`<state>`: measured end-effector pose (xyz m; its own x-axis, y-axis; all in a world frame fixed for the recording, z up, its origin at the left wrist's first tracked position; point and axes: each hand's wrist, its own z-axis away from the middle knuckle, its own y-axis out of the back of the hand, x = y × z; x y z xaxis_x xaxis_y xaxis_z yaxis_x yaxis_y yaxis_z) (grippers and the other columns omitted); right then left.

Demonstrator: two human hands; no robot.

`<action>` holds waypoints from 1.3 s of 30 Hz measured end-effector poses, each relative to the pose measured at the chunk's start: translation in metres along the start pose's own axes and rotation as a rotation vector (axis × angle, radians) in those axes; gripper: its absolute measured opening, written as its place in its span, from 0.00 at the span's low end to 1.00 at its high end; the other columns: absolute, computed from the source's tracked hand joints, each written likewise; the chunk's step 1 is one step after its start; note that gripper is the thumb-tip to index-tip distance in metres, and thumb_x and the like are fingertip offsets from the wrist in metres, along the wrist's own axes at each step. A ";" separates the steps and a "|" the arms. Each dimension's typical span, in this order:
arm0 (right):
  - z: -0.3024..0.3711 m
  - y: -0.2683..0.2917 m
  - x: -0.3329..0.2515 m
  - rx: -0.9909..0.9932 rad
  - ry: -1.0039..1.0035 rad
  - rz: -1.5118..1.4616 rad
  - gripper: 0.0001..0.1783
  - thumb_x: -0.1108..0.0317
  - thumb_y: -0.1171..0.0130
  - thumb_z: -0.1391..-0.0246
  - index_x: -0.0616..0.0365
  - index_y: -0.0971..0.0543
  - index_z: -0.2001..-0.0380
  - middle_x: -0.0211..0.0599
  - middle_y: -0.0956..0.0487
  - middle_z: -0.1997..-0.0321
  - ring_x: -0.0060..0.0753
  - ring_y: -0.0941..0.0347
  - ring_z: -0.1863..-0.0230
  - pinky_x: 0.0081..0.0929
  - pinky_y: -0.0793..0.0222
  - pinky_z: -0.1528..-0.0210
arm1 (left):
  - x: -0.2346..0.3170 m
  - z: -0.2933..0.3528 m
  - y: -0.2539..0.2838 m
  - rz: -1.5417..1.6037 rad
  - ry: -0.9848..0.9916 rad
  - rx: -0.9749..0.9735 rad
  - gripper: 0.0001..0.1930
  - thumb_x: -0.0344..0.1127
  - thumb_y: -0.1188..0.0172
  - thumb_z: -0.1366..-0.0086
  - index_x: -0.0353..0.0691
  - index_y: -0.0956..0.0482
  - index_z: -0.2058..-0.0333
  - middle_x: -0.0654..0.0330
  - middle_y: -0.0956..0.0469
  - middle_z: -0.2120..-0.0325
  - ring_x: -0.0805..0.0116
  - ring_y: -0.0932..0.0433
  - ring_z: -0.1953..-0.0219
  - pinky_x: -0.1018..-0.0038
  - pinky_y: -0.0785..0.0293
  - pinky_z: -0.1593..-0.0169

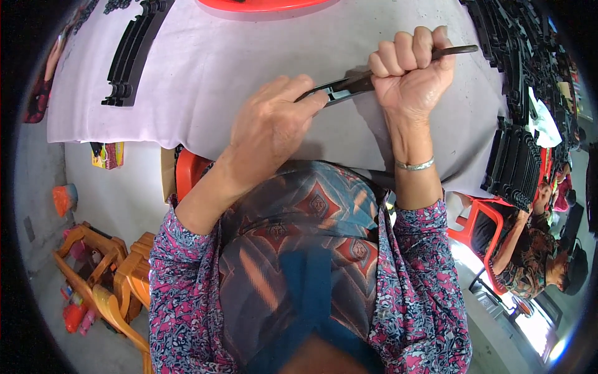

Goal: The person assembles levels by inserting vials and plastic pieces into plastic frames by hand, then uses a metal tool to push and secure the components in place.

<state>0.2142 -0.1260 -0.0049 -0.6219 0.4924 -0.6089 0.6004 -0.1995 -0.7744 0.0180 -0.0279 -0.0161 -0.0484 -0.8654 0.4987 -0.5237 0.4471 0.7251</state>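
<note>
A long, narrow dark strip (359,82) stretches between my two hands above the cloth-covered table. My left hand (271,118) is closed about its left end, thumb pressed along it. Beside that thumb a pale, shiny metal-like piece (338,95) shows against the strip; whether it is part of the strip or a separate tool, I cannot tell. My right hand (411,68), palm side up, wraps its fingers round the strip in a fist. The far end of the strip sticks out to the right past my thumb. My fingers hide parts of it.
Ribbed black plastic strips (134,56) lie at the far left of the table (205,75). A red round tray (261,5) sits at the far edge. Many black parts (514,162) are stacked on the right, near a seated person (529,255). Wooden chairs (99,274) stand at lower left.
</note>
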 end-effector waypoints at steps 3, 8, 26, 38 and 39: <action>0.001 -0.003 -0.001 0.056 0.000 -0.070 0.29 0.47 0.63 0.32 0.47 0.48 0.86 0.21 0.55 0.88 0.22 0.63 0.84 0.26 0.65 0.81 | 0.000 0.000 0.000 0.011 0.000 0.003 0.07 0.25 0.41 0.46 0.37 0.20 0.66 0.59 0.30 0.73 0.61 0.27 0.70 0.67 0.27 0.67; 0.001 0.000 0.001 0.034 0.000 -0.032 0.29 0.47 0.62 0.32 0.47 0.48 0.86 0.21 0.55 0.87 0.22 0.63 0.83 0.26 0.64 0.80 | 0.001 0.001 0.001 0.022 0.011 -0.004 0.07 0.25 0.42 0.46 0.37 0.20 0.66 0.59 0.30 0.73 0.60 0.27 0.70 0.67 0.27 0.66; 0.004 -0.008 0.011 0.141 -0.047 -0.091 0.26 0.44 0.64 0.40 0.48 0.48 0.86 0.23 0.55 0.87 0.22 0.63 0.84 0.26 0.67 0.81 | 0.003 0.000 0.005 0.034 0.084 -0.076 0.11 0.23 0.37 0.46 0.35 0.19 0.63 0.56 0.24 0.67 0.56 0.24 0.65 0.65 0.26 0.61; 0.004 -0.005 0.010 0.141 -0.053 -0.109 0.25 0.47 0.61 0.43 0.48 0.47 0.87 0.22 0.54 0.88 0.22 0.64 0.84 0.26 0.68 0.82 | 0.002 0.001 0.002 -0.004 0.007 0.017 0.05 0.26 0.43 0.46 0.37 0.21 0.69 0.59 0.29 0.73 0.60 0.27 0.69 0.68 0.26 0.66; 0.004 -0.004 0.010 0.141 -0.052 -0.109 0.25 0.47 0.61 0.43 0.48 0.47 0.87 0.22 0.54 0.88 0.22 0.64 0.84 0.26 0.68 0.82 | 0.003 0.002 0.004 0.002 0.042 -0.029 0.07 0.25 0.40 0.46 0.36 0.20 0.66 0.58 0.27 0.69 0.59 0.25 0.67 0.67 0.26 0.64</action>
<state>0.2038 -0.1235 -0.0079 -0.7069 0.4737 -0.5253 0.4537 -0.2660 -0.8505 0.0143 -0.0289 -0.0124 -0.0137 -0.8544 0.5194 -0.4985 0.4562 0.7372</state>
